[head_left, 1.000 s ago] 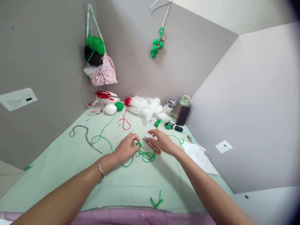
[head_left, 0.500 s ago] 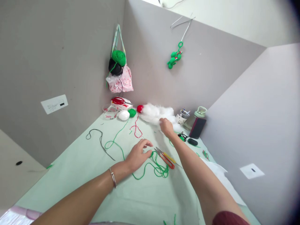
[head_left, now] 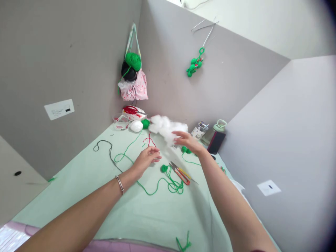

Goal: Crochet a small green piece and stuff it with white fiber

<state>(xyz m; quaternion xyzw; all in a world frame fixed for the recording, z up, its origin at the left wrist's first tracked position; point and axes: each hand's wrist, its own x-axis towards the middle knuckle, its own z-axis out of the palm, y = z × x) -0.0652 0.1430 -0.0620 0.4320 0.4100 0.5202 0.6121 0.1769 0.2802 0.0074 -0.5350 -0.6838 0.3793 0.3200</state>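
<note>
Your right hand [head_left: 187,141] pinches white stuffing [head_left: 166,127] at the heap's near edge; none is pulled free yet. Your left hand [head_left: 145,159] hovers half open, empty. The green ball [head_left: 164,168] lies unstuffed beside the snips [head_left: 181,174]

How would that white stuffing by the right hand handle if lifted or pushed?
The white stuffing looks wispy and loose, so probably very light and floppy. Tufts would likely tear away from the clump in the right hand. Pushed, it would probably compress or drag, not roll.
</note>
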